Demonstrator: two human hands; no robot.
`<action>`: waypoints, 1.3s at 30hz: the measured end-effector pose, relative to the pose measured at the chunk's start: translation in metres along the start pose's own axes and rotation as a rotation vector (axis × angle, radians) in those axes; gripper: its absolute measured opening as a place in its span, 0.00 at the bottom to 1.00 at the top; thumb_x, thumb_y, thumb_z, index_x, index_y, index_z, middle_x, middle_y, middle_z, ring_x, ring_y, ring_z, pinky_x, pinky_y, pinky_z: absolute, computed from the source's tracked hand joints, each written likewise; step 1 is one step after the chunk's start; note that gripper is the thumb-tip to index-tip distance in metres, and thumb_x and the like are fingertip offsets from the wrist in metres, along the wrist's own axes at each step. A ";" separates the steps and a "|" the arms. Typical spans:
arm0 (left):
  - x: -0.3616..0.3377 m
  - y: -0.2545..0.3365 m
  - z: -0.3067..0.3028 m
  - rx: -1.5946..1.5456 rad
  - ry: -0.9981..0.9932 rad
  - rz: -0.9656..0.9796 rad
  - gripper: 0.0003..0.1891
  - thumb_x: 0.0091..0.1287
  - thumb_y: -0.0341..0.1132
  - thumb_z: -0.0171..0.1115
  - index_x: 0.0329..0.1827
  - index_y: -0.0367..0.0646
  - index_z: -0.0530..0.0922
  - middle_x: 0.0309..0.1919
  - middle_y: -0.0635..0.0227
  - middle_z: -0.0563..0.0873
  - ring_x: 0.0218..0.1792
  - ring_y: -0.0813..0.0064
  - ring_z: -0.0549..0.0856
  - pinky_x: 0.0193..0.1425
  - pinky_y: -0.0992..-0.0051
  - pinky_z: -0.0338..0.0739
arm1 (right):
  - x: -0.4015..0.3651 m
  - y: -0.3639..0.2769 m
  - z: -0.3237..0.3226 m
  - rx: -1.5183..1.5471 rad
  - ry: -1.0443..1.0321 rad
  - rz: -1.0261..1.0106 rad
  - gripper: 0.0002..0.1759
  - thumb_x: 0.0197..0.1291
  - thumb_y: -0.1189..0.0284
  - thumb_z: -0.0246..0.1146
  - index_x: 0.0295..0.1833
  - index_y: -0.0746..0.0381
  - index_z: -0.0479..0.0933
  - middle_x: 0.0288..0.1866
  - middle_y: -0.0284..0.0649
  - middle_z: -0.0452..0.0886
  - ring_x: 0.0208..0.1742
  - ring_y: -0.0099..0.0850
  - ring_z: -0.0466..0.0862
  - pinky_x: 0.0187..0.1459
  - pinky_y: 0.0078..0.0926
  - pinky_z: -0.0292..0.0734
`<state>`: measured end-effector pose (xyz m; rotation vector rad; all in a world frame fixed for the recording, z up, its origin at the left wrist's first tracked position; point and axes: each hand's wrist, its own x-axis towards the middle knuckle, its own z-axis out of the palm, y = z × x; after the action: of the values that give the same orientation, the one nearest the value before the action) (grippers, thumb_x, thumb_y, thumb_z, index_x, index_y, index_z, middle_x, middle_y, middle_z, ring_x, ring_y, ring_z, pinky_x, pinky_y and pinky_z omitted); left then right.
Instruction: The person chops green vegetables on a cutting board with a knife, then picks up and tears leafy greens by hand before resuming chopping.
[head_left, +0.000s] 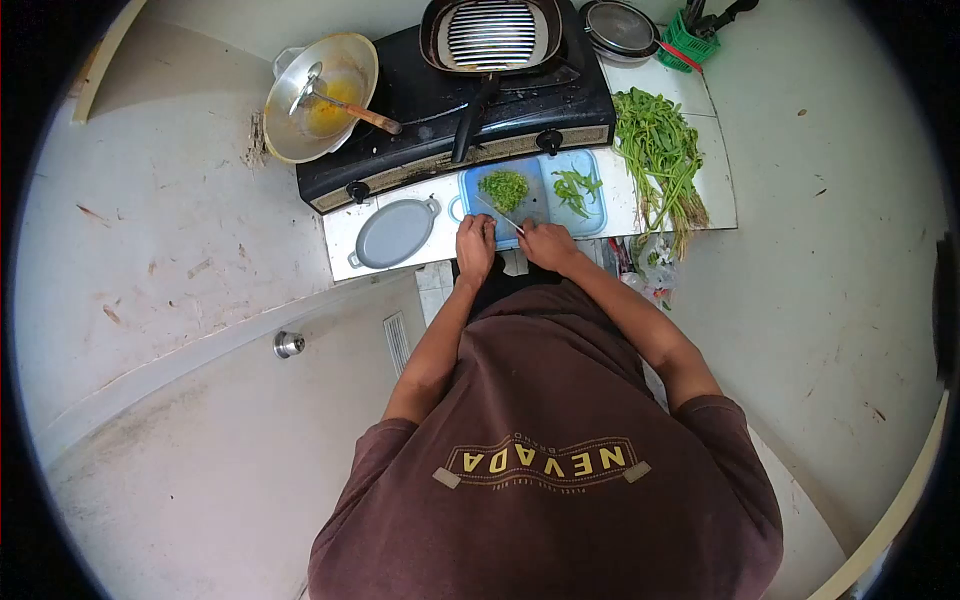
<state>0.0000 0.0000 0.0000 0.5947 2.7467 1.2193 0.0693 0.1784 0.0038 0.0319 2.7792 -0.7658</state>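
Note:
A blue cutting board (535, 222) lies at the front of the white tiled counter. On its left part sits a heap of finely chopped greens (503, 189); a few larger leaves (576, 190) lie on the right part. My right hand (547, 245) is closed round the handle of a knife (502, 217), whose blade points up and left toward the chopped heap. At the board's front left edge rests my left hand (476, 246), fingers curled together; whether anything is under them is too small to tell.
Behind the board stands a black stove (400, 165) with a grill pan (490, 72), its handle toward me, and a large pot (290, 135) holding a ladle. A grey oval plate (395, 234) lies left, leafy greens (660, 150) right. Strainers (620, 28) and a green basket (690, 45) stand behind.

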 end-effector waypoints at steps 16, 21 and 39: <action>-0.012 -0.007 -0.001 0.080 -0.019 0.179 0.04 0.67 0.24 0.64 0.42 0.34 0.85 0.36 0.50 0.82 0.40 0.46 0.83 0.45 0.54 0.78 | -0.002 -0.005 0.004 -0.045 -0.075 -0.062 0.22 0.76 0.58 0.53 0.46 0.71 0.74 0.31 0.58 0.86 0.36 0.57 0.89 0.42 0.54 0.84; -0.009 -0.001 -0.001 0.041 -0.026 0.062 0.04 0.68 0.23 0.63 0.42 0.34 0.85 0.36 0.50 0.83 0.38 0.47 0.85 0.45 0.56 0.79 | 0.000 -0.002 0.005 -0.047 -0.074 -0.072 0.22 0.76 0.59 0.53 0.47 0.71 0.74 0.31 0.57 0.87 0.36 0.55 0.89 0.42 0.52 0.84; -0.005 -0.003 -0.001 -0.017 -0.040 -0.005 0.03 0.64 0.25 0.66 0.38 0.34 0.85 0.33 0.51 0.84 0.33 0.53 0.86 0.41 0.60 0.81 | -0.012 0.001 0.000 -0.028 -0.105 -0.078 0.22 0.76 0.58 0.52 0.47 0.70 0.75 0.32 0.59 0.86 0.37 0.59 0.88 0.43 0.56 0.83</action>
<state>0.0031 -0.0044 -0.0019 0.6035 2.7008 1.2155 0.0811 0.1798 0.0067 -0.1198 2.7043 -0.7259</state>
